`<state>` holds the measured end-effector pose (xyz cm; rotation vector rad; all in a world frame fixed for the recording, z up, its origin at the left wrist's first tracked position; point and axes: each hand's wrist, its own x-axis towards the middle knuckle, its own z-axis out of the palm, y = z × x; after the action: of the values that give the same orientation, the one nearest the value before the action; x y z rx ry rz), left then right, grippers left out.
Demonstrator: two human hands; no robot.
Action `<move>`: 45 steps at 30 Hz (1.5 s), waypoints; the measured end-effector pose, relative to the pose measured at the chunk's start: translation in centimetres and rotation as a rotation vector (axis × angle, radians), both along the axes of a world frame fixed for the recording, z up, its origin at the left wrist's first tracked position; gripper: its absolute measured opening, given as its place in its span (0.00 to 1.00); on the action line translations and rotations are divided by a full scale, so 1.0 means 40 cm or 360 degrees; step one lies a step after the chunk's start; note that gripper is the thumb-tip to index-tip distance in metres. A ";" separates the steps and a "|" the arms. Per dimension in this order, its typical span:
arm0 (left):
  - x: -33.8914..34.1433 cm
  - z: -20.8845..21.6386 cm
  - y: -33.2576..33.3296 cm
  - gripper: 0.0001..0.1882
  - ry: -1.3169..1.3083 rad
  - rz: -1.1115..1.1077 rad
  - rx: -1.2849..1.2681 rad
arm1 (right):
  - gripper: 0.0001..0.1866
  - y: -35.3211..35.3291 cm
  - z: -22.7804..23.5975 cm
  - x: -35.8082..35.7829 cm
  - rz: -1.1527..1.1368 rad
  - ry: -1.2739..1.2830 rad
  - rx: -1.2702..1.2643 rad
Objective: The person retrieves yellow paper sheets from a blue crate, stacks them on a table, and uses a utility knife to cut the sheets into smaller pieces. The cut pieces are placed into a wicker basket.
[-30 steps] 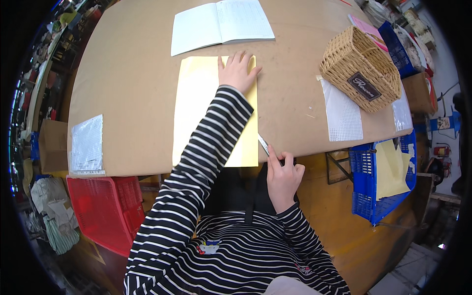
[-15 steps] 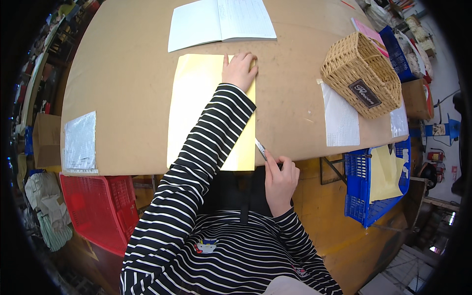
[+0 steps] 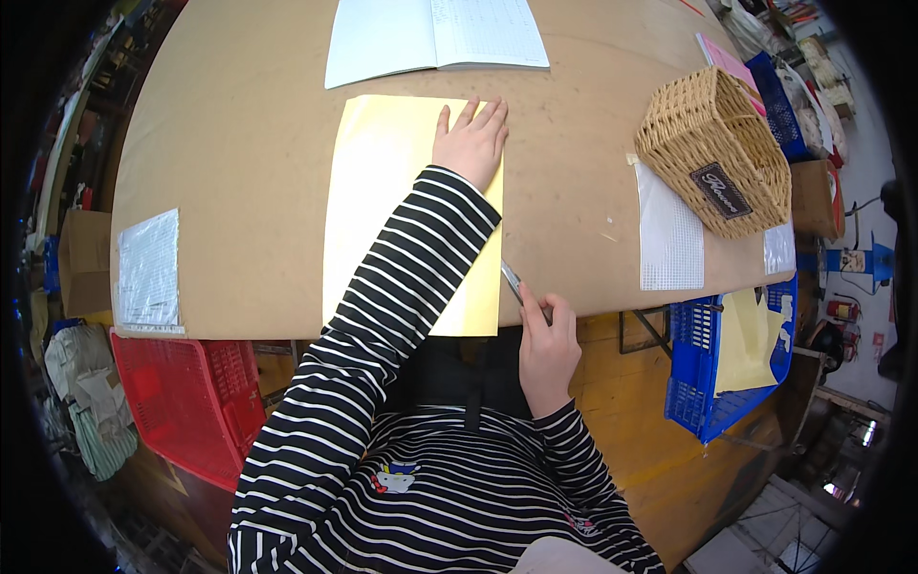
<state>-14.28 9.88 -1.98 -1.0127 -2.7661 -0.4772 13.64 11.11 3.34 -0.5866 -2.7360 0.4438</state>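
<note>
One yellow sheet (image 3: 382, 210) lies flat on the brown table (image 3: 239, 143), its near edge at the table's rim. Left hand (image 3: 470, 143) presses its far right corner, fingers spread. Right hand (image 3: 547, 349) pinches one slim blade (image 3: 513, 282) beside the sheet's right edge. One open notebook (image 3: 435, 38), one wicker basket (image 3: 715, 153).

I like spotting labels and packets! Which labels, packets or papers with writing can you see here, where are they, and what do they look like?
Label: small dark rectangle with pale lettering, on the wicker basket, table's right.
Clear plastic packet: shiny rectangle at the table's left edge, above the red crate.
Open notebook: white pages, right one ruled, at the far edge.
White gridded sheet: flat rectangle beside the basket.
No screens or signs.
</note>
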 end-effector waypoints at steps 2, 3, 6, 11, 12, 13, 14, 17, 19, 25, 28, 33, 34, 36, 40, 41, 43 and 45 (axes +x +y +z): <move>0.000 -0.001 0.000 0.23 0.0012 -0.0003 0.0005 | 0.16 0.010 -0.001 -0.021 -0.0001 -0.0016 0.0000; -0.001 -0.002 0.000 0.23 0.0018 -0.0004 0.0013 | 0.16 0.017 -0.001 -0.032 0.0002 -0.0021 0.0004; -0.002 -0.004 -0.001 0.23 0.0023 -0.0005 0.0040 | 0.19 0.039 -0.003 -0.068 0.0043 0.0011 0.0021; -0.001 0.000 -0.001 0.23 0.0006 -0.0005 0.0053 | 0.20 0.065 -0.010 -0.119 0.0061 0.0082 0.0062; -0.001 0.002 -0.001 0.23 0.0007 -0.0006 0.0055 | 0.20 0.069 -0.012 -0.129 0.0065 0.0097 0.0078; 0.000 0.003 -0.001 0.23 0.0015 -0.0009 0.0058 | 0.20 0.073 -0.014 -0.137 0.0067 0.0112 0.0092; 0.000 0.004 -0.002 0.23 0.0004 -0.0009 0.0063 | 0.20 0.076 -0.016 -0.145 0.0052 0.0102 0.0097; 0.001 0.007 -0.004 0.23 -0.0020 -0.0016 0.0072 | 0.20 0.083 -0.022 -0.170 0.0019 0.0079 0.0128; 0.001 0.007 -0.005 0.23 -0.0014 -0.0021 0.0095 | 0.19 0.091 -0.026 -0.190 0.0011 0.0067 0.0173; -0.005 0.000 -0.004 0.23 -0.0050 -0.0041 0.0090 | 0.18 0.119 -0.035 -0.256 -0.0005 0.0110 0.0217; -0.010 -0.005 -0.002 0.25 -0.0104 -0.0074 0.0153 | 0.18 0.127 -0.037 -0.288 -0.0030 0.0120 0.0259; -0.010 -0.011 -0.002 0.30 -0.0168 -0.0078 0.0313 | 0.15 0.150 -0.043 -0.352 -0.0084 0.0061 0.0175; -0.010 -0.010 -0.002 0.30 -0.0180 -0.0076 0.0348 | 0.14 0.157 -0.045 -0.370 -0.0094 0.0061 0.0176; -0.010 -0.008 -0.002 0.31 -0.0212 -0.0079 0.0338 | 0.14 0.172 -0.051 -0.405 -0.0111 0.0068 0.0195; -0.011 0.006 -0.003 0.34 -0.0205 -0.0080 0.0298 | 0.13 0.197 -0.064 -0.473 -0.0127 0.0128 0.0227; -0.009 0.010 -0.003 0.35 -0.0198 -0.0080 0.0289 | 0.14 0.207 -0.065 -0.489 -0.0209 0.0160 0.0276; -0.006 0.020 -0.005 0.42 -0.0253 -0.0070 0.0264 | 0.16 0.225 -0.064 -0.508 -0.0382 0.0187 0.0325; 0.000 0.028 -0.006 0.45 -0.0251 -0.0072 0.0177 | 0.14 0.240 -0.061 -0.497 -0.0380 0.0165 0.0270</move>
<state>-14.29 9.65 -0.86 -1.0564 -2.8191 -0.7391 -6.24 20.73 0.91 -0.8076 -2.5319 0.1773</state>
